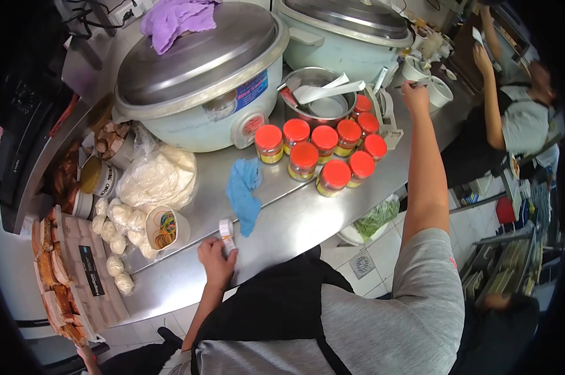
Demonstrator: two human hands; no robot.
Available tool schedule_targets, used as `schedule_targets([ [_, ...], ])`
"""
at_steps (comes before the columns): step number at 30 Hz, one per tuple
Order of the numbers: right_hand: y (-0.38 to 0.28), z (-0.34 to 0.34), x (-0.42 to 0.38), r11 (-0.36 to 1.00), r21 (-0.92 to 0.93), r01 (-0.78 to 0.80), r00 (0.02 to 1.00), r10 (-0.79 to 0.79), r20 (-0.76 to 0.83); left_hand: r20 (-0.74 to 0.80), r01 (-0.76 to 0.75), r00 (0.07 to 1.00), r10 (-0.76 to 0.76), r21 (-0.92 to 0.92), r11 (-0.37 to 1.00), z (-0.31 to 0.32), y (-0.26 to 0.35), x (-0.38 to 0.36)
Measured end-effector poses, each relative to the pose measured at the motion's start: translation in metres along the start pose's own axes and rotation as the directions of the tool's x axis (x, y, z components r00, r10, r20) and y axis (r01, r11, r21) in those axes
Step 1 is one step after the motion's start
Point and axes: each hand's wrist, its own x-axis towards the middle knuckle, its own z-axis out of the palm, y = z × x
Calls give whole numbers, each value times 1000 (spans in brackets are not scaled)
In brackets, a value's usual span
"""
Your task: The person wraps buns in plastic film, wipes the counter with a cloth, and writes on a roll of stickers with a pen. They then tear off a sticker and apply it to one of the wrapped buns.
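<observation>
My left hand rests at the front edge of the steel counter, its thumb and fingers closed on the lower end of a small white roll with faint print. My right hand reaches far out to the right, fingers closed around a thin dark item too small to name. Close beside it are white tubs. Several jars with red lids stand in a cluster between my hands. A blue cloth lies crumpled just beyond the white roll.
Two large rice cookers line the back, a purple cloth on one. A steel bowl holds white utensils. A tub of rubber bands, wrapped white balls and an egg carton sit left. A co-worker stands right.
</observation>
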Motion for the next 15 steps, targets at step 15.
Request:
schedule_targets([
  [15,77,93,95,903,-331,275,958,-227,177,-152,249,960,-234,89,964,29,13,17],
])
